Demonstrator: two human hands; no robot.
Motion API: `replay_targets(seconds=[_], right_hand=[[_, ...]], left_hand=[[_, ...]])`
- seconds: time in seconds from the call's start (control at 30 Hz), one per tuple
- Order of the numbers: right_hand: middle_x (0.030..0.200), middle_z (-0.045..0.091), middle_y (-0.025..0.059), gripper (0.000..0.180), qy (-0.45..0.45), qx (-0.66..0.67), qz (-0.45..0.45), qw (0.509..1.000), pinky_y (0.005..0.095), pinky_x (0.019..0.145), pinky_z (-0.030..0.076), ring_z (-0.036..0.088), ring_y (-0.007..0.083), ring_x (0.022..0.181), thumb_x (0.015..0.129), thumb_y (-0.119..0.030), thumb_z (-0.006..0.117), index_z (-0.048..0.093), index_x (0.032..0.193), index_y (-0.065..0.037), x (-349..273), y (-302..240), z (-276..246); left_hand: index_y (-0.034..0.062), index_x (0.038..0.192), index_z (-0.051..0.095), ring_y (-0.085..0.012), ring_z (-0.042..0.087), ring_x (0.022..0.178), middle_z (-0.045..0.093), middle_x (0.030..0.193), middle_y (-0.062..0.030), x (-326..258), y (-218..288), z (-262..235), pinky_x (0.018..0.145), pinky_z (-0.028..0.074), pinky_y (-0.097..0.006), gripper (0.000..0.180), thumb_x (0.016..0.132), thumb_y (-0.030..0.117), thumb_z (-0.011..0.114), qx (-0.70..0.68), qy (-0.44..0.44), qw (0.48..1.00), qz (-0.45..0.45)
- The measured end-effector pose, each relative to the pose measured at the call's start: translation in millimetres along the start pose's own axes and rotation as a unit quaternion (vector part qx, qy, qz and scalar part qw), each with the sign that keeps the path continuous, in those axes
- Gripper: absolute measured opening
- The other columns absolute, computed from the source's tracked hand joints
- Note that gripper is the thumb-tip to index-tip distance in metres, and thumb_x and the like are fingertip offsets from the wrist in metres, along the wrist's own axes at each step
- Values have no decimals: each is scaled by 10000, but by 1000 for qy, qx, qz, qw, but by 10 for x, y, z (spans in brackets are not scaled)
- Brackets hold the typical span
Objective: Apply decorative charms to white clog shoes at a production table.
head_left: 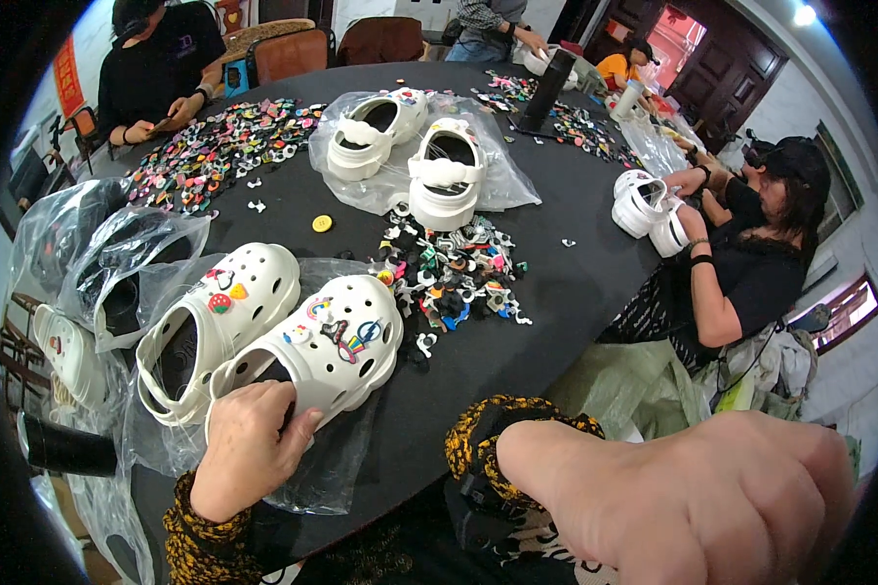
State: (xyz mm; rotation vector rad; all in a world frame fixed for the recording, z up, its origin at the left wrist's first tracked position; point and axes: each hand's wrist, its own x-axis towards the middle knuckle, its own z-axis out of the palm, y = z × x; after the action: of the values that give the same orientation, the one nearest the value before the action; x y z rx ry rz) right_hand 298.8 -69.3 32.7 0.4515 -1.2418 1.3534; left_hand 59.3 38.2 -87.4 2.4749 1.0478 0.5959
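From the head camera, the left hand (247, 450) grips the heel end of a white perforated clog (314, 351), fingers curled into the shoe's opening and the thumb pressed on its outer rim. This clog lies on a clear plastic bag (327, 478) near the table's close edge, toe pointing away, with several coloured charms (346, 334) already set in its holes. Just beside it on the left lies a second white clog (219, 322) bearing a few charms of its own — the two shoes touch along their sides.

The right hand (712, 492) is raised close to the lens, large and blurred, its fingers bent downward; it holds nothing that can be seen, and whether anything sits inside the curl cannot be told.

Past the held clog, a loose pile of small mixed charms (454, 278) spreads over the round black table (556, 244). Farther off, another pair of white clogs (410, 156) rests on clear plastic, and a wide scatter of charms (215, 151) covers the far left — a person in black (161, 73) sits there. At the right edge, another person (751, 253) handles white clogs (649, 210).
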Motion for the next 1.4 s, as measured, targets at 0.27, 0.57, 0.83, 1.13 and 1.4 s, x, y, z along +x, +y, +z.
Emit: replay_targets(seconds=[0.27,0.57,0.83,1.13,1.4], right_hand=[[846,629,83,165,-68,-10,-75,995,443,762,555,549,227,740,772,-141,672,652,933,-112,10,190,-185],[826,619,88,154,-66,-40,-80,994,454,778,543,549,230,748,797,-177,626,643,925,-94,68,117,-263],[809,610,92,173,-56,-47,-91,993,464,792,532,548,231,754,819,-209,585,635,919,-78,63,89,-282],[790,600,97,216,7,-112,-115,987,474,807,519,548,233,762,843,-246,539,626,911,-60,12,176,-352],[773,592,101,265,35,-138,-91,986,484,821,508,547,235,768,865,-278,499,618,904,-44,-108,322,-315]], left_hand=[[6,682,516,-356,551,623,521,625,-146,9,22,-15,565,422,-439,271,794,192,679,9,-5,1000,2],[5,686,524,-357,553,618,526,623,-147,14,49,-31,562,421,-435,260,788,181,685,7,-10,1000,-1],[-2,698,537,-364,555,613,535,625,-158,-44,4,-41,553,420,-433,240,788,166,683,5,5,1000,7],[-41,931,592,-310,595,738,600,826,-187,-19,196,-51,688,468,-338,132,805,-1,595,-71,80,993,-56],[-31,1282,465,-287,586,947,565,1083,-196,-155,1045,-227,907,459,-392,410,921,160,494,-442,345,820,-115]])
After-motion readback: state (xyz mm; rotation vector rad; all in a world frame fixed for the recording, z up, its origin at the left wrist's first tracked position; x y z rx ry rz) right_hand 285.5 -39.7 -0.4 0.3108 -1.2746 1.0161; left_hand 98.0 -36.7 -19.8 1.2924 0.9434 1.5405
